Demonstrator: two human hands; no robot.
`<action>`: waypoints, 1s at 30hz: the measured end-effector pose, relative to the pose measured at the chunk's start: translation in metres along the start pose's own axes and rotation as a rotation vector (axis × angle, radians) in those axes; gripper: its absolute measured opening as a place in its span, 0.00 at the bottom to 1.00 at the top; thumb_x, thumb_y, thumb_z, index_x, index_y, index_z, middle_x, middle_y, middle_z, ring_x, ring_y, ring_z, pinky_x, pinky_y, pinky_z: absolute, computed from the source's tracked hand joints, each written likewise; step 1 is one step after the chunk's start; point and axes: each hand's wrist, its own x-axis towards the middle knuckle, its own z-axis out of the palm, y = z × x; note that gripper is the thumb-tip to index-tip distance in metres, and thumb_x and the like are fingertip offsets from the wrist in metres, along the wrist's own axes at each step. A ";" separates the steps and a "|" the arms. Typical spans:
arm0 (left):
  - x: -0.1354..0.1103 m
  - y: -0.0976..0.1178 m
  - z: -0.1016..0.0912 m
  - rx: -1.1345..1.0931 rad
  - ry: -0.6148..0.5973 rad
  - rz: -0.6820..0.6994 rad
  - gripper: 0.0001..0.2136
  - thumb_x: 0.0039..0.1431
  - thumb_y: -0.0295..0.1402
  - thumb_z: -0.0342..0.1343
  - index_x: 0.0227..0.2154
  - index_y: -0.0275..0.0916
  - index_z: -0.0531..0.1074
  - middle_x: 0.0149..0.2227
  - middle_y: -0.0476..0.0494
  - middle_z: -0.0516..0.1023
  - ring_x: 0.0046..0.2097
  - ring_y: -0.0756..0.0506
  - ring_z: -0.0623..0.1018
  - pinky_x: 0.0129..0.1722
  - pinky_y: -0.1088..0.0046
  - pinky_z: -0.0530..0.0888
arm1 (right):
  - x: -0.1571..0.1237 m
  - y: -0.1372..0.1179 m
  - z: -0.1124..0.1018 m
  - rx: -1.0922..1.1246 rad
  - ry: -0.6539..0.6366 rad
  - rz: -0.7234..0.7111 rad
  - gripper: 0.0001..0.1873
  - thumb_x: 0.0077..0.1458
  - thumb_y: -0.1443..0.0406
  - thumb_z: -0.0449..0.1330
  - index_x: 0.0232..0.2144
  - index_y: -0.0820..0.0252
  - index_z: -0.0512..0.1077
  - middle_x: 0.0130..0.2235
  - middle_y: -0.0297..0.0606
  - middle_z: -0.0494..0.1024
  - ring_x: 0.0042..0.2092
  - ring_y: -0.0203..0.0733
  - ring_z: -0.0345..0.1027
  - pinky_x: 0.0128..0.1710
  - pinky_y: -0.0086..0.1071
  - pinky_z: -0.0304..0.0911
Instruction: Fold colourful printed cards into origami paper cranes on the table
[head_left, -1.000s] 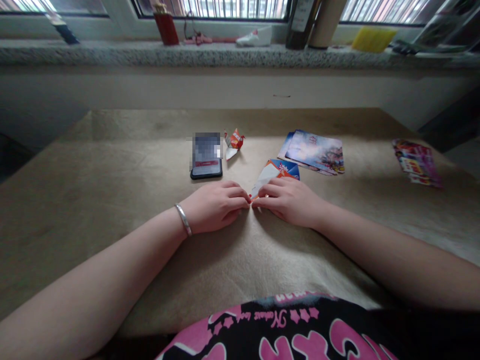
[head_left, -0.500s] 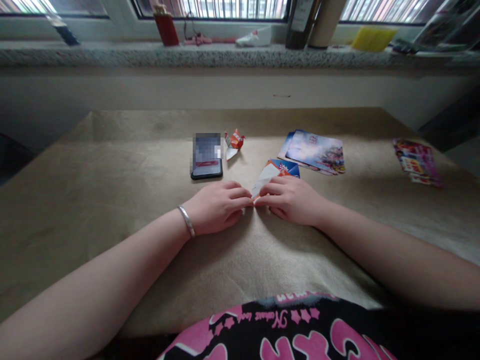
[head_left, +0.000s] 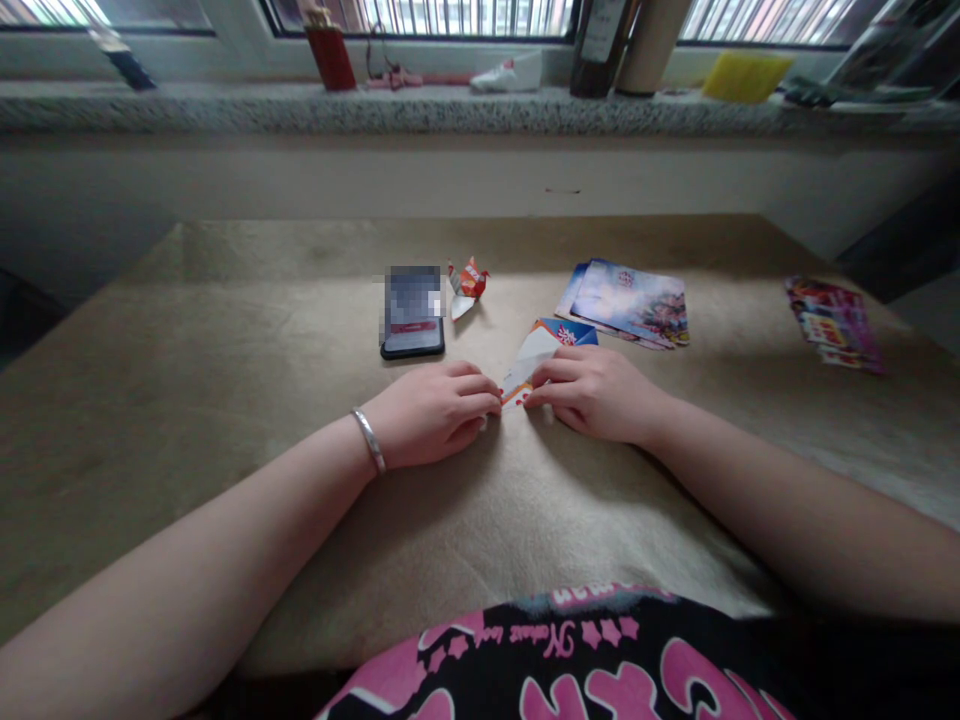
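A partly folded sheet of printed paper (head_left: pixel 541 348), white with blue and orange, lies on the beige table cover (head_left: pixel 225 380) in front of me. My left hand (head_left: pixel 431 412), with a silver bracelet on the wrist, has its fingers curled and pinches the paper's near tip. My right hand (head_left: pixel 596 393) presses with closed fingers on the paper's right side. The two hands sit a little apart, with the paper's near end showing between the fingertips.
A phone (head_left: pixel 412 310) lies beyond my left hand, with a small folded paper crane (head_left: pixel 468 284) beside it. A stack of printed sheets (head_left: pixel 631 304) lies to the right and another sheet (head_left: pixel 832 323) far right. The windowsill (head_left: pixel 450 108) holds bottles and clutter.
My right hand has slid slightly right and away along the paper, opening a small gap between the hands. The left hand has hardly moved.
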 end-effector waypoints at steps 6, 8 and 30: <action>-0.001 0.000 -0.002 -0.021 -0.002 -0.005 0.11 0.59 0.25 0.46 0.39 0.37 0.73 0.45 0.43 0.76 0.46 0.47 0.72 0.46 0.68 0.73 | -0.001 0.000 -0.003 -0.013 -0.003 0.004 0.14 0.52 0.72 0.53 0.36 0.56 0.76 0.35 0.38 0.77 0.35 0.38 0.64 0.35 0.32 0.57; -0.001 0.000 -0.003 -0.027 -0.003 -0.005 0.11 0.58 0.25 0.46 0.38 0.37 0.73 0.44 0.43 0.77 0.46 0.47 0.73 0.46 0.68 0.73 | -0.002 0.001 -0.004 -0.010 -0.008 0.007 0.14 0.52 0.72 0.53 0.36 0.56 0.76 0.35 0.38 0.77 0.35 0.38 0.64 0.35 0.32 0.58; -0.003 -0.001 -0.002 -0.082 0.022 -0.020 0.11 0.55 0.22 0.47 0.36 0.38 0.72 0.44 0.44 0.77 0.46 0.47 0.73 0.46 0.68 0.73 | -0.014 0.007 -0.013 -0.051 -0.055 0.062 0.13 0.57 0.68 0.52 0.35 0.56 0.77 0.37 0.39 0.78 0.40 0.42 0.66 0.40 0.36 0.62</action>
